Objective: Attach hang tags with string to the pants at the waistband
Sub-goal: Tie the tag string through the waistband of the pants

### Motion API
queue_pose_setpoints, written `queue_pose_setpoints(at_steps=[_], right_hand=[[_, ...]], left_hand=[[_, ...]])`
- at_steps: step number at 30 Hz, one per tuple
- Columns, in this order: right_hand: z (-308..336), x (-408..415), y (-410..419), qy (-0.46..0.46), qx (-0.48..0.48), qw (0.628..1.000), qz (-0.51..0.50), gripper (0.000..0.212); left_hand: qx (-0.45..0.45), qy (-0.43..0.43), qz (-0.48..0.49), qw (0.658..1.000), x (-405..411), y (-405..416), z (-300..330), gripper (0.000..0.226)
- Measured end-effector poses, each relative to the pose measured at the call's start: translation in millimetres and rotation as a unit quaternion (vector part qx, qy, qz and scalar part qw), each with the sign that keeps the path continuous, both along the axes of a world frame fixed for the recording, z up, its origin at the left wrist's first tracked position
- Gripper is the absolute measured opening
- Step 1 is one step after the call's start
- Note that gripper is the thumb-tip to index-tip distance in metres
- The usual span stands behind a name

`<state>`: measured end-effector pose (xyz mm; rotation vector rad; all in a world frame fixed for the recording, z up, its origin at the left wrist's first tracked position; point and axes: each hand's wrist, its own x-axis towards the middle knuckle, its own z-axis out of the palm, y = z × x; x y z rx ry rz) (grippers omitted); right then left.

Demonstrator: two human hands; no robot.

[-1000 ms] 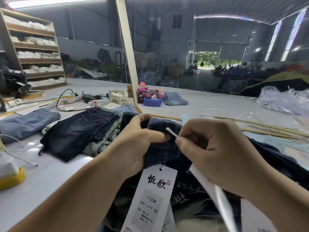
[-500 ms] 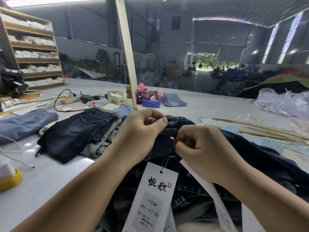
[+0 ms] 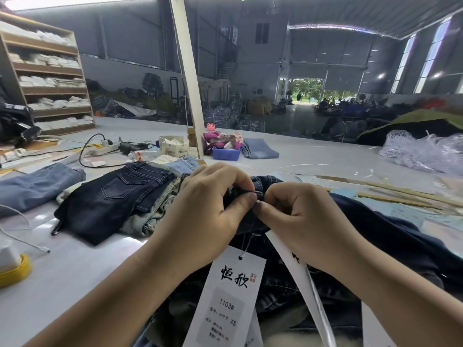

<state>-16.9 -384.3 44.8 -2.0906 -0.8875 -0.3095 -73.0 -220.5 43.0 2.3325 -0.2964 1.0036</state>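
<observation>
Pinching: my left hand (image 3: 208, 209) and right hand (image 3: 298, 221) both grip the dark denim pants (image 3: 375, 236) at the waistband.
Tag: white hang tag (image 3: 225, 301), reads "1103#", "XS".

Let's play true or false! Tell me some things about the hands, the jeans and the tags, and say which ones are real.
1. Both hands pinch the dark jeans' waistband: the left hand and the right hand. True.
2. The hang tag reads XS. True.
3. The hang tag is red. False: it is white with black print.
4. The blue bin sits on the wooden shelf. False: it stands on the table.
5. Folded dark jeans lie left of the hands. True.
</observation>
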Motion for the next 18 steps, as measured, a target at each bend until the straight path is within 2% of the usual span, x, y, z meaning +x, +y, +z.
queue_pose_setpoints(at_steps=[6, 9, 11, 14, 18], right_hand=[[-1, 2, 3, -0.028, -0.004, 0.999, -0.022, 0.042], [-6, 2, 5, -0.053, -0.014, 0.998, -0.039, 0.041], [-8, 0, 5, -0.077, -0.036, 0.995, -0.047, 0.037], [-10, -4, 4, -0.129, -0.070, 0.988, -0.054, 0.031], [-9, -9, 6, -0.205, -0.088, 0.972, -0.075, 0.033]], left_hand=[[-0.113, 0.121, -0.067, 0.984, 5, -1, 2, 0.011], [-0.222, 0.196, -0.148, 0.944, 5, 2, 7, 0.019], [-0.255, 0.222, -0.176, 0.924, 5, 4, 10, 0.024], [-0.226, 0.237, -0.166, 0.930, 5, 9, 12, 0.022], [-0.091, 0.179, -0.090, 0.975, 4, 12, 13, 0.027]])
